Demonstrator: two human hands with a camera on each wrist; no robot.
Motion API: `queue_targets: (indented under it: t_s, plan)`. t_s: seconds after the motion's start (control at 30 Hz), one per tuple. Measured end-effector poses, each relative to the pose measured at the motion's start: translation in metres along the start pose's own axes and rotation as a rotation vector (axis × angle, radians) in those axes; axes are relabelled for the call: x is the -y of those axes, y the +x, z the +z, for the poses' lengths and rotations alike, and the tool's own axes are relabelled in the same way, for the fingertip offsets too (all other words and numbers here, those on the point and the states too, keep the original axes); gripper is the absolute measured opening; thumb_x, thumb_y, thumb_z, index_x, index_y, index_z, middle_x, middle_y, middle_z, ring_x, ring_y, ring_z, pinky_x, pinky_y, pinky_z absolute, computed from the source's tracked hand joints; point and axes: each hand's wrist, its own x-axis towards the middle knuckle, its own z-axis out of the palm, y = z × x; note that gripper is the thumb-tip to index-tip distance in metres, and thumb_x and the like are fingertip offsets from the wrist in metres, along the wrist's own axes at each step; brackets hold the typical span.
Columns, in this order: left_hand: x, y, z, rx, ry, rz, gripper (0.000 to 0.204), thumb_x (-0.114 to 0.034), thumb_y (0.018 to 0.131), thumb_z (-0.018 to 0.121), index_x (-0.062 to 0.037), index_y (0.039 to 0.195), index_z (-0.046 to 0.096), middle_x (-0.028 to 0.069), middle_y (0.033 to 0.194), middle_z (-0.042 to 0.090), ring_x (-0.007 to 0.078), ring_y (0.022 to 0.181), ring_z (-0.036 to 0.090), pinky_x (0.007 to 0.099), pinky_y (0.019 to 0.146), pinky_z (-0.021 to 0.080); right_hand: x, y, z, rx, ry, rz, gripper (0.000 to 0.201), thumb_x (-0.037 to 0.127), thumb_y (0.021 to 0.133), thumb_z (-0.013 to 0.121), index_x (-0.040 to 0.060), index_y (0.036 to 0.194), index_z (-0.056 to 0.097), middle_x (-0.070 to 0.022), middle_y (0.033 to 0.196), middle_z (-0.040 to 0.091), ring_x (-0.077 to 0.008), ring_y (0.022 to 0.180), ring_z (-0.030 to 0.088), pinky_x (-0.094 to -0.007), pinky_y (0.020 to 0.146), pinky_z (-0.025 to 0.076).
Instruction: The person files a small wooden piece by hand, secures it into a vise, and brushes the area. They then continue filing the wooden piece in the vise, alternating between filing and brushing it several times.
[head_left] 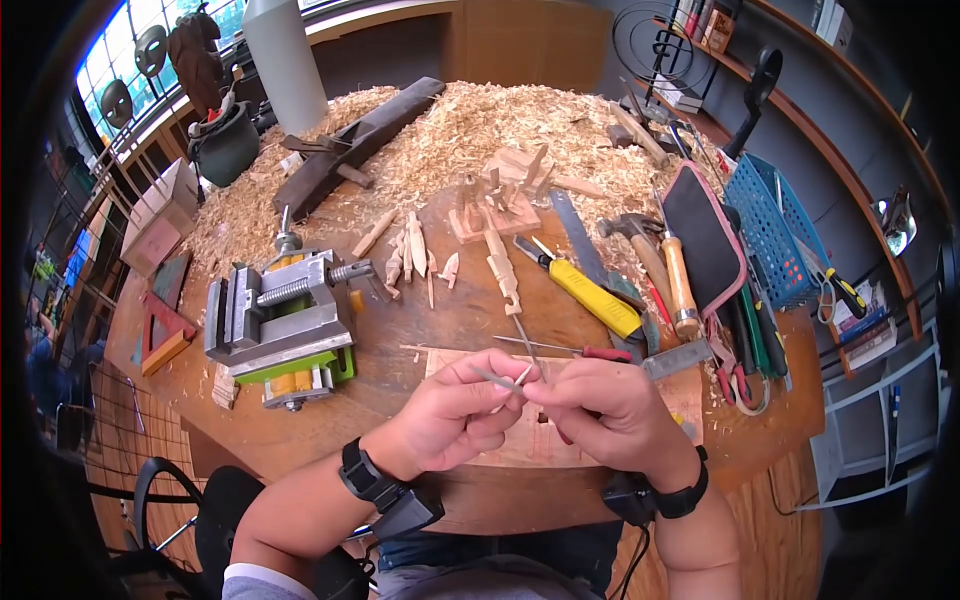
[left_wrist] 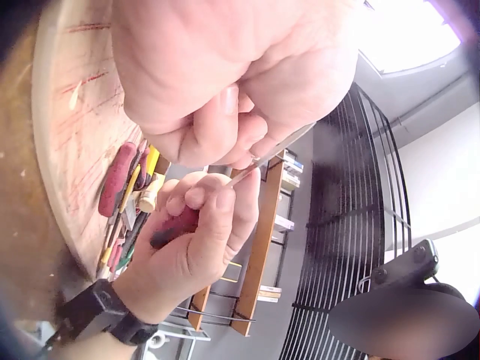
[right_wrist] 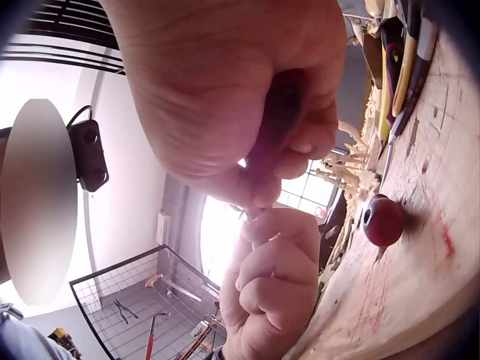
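Over the front of the table, both hands meet fingertip to fingertip. My left hand (head_left: 450,410) pinches a small pale piece of wood (head_left: 523,374) between thumb and fingers, its pointed end sticking up. In my right hand (head_left: 615,405) is a slim file with a red-and-black handle (left_wrist: 178,225), the handle wrapped in the curled fingers. Its thin grey blade (head_left: 492,377) crosses the wood and lies over the left fingers. Below the hands lies a flat wooden board (head_left: 480,458) with red marks. Most of the wood piece is hidden by fingers.
A metal vise (head_left: 285,310) stands at left. Carved wooden figures (head_left: 415,245) lie mid-table before a heap of shavings (head_left: 500,115). To the right are a yellow utility knife (head_left: 595,298), another red-handled tool (head_left: 606,354), a hammer (head_left: 640,240) and a blue basket (head_left: 770,225).
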Motion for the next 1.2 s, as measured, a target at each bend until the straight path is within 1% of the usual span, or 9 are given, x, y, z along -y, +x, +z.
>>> queue_targets:
  t_s: [0.23, 0.47, 0.5, 0.63, 0.73, 0.83, 0.97, 1.03, 1.2]
  plan:
    - [-0.013, -0.002, 0.002, 0.037, 0.044, 0.093, 0.021, -0.007, 0.100, 0.057, -0.0085, 0.121, 0.063, 0.0077, 0.108, 0.064, 0.0083, 0.061, 0.040, 0.0199, 0.046, 0.029, -0.008, -0.001, -0.012, -0.045, -0.026, -0.103, 0.026, -0.010, 0.084, 0.067, 0.0005, 0.106, 0.073, -0.0071, 0.077, 0.064, -0.0190, 0.066, 0.059, -0.0309, 0.059, 0.044]
    - [0.000, 0.001, -0.002, 0.048, 0.131, 0.044, 0.019, -0.006, 0.100, 0.058, -0.0080, 0.119, 0.063, 0.0084, 0.103, 0.064, 0.0089, 0.061, 0.041, 0.0206, 0.049, 0.032, -0.003, 0.000, -0.001, -0.011, 0.037, -0.024, 0.023, -0.009, 0.084, 0.069, 0.0001, 0.105, 0.073, -0.0068, 0.074, 0.061, -0.0193, 0.063, 0.058, -0.0319, 0.058, 0.044]
    - [0.001, 0.002, 0.006, -0.044, 0.132, 0.081, 0.019, -0.004, 0.100, 0.059, -0.0067, 0.118, 0.063, 0.0085, 0.102, 0.064, 0.0092, 0.062, 0.044, 0.0208, 0.050, 0.034, 0.000, 0.000, -0.002, 0.014, 0.047, -0.050, 0.023, -0.009, 0.084, 0.069, -0.0001, 0.105, 0.073, -0.0071, 0.073, 0.060, -0.0193, 0.063, 0.057, -0.0322, 0.058, 0.043]
    - [-0.009, 0.000, 0.004, -0.055, 0.162, 0.140, 0.017, -0.005, 0.099, 0.060, -0.0041, 0.116, 0.062, 0.0078, 0.099, 0.063, 0.0096, 0.068, 0.051, 0.0207, 0.050, 0.035, 0.000, -0.003, -0.013, 0.033, 0.015, -0.059, 0.022, -0.011, 0.084, 0.068, -0.0008, 0.104, 0.073, -0.0078, 0.074, 0.062, -0.0182, 0.064, 0.060, -0.0312, 0.057, 0.045]
    - [-0.011, 0.001, 0.008, -0.123, 0.241, 0.189, 0.017, -0.005, 0.102, 0.056, -0.0033, 0.118, 0.063, 0.0013, 0.088, 0.061, 0.0053, 0.062, 0.047, 0.0197, 0.050, 0.032, -0.002, 0.000, -0.018, -0.008, 0.010, -0.073, 0.020, -0.012, 0.085, 0.067, -0.0011, 0.101, 0.072, -0.0080, 0.077, 0.067, -0.0170, 0.067, 0.064, -0.0293, 0.057, 0.048]
    - [-0.012, 0.001, 0.002, -0.118, 0.192, 0.164, 0.018, 0.000, 0.097, 0.060, -0.0036, 0.114, 0.063, 0.0064, 0.094, 0.063, 0.0092, 0.065, 0.050, 0.0210, 0.049, 0.035, -0.002, 0.000, -0.022, 0.000, -0.011, -0.047, 0.018, -0.011, 0.085, 0.067, -0.0011, 0.099, 0.072, -0.0078, 0.079, 0.069, -0.0169, 0.069, 0.067, -0.0286, 0.058, 0.050]
    - [-0.007, 0.000, 0.001, -0.069, 0.242, 0.136, 0.017, 0.002, 0.097, 0.060, -0.0022, 0.113, 0.064, 0.0054, 0.093, 0.063, 0.0082, 0.064, 0.050, 0.0208, 0.049, 0.035, -0.008, 0.001, -0.022, 0.046, -0.135, -0.092, 0.017, -0.007, 0.084, 0.070, -0.0002, 0.100, 0.073, -0.0089, 0.078, 0.067, -0.0194, 0.068, 0.066, -0.0308, 0.061, 0.048]
    - [0.001, 0.003, 0.006, -0.193, 0.473, 0.122, 0.017, 0.002, 0.097, 0.060, -0.0019, 0.113, 0.064, 0.0039, 0.088, 0.061, 0.0071, 0.063, 0.048, 0.0206, 0.049, 0.034, -0.007, -0.002, -0.012, 0.066, -0.102, -0.043, 0.017, -0.006, 0.084, 0.070, 0.0000, 0.100, 0.073, -0.0090, 0.077, 0.066, -0.0200, 0.068, 0.065, -0.0314, 0.062, 0.048]
    - [-0.006, 0.003, 0.013, -0.204, 0.351, 0.129, 0.018, 0.001, 0.098, 0.060, -0.0029, 0.115, 0.064, 0.0022, 0.083, 0.060, 0.0065, 0.062, 0.047, 0.0206, 0.049, 0.032, 0.004, -0.002, -0.017, 0.055, -0.038, -0.029, 0.016, -0.007, 0.084, 0.070, -0.0004, 0.098, 0.072, -0.0091, 0.076, 0.065, -0.0209, 0.068, 0.064, -0.0325, 0.061, 0.048]
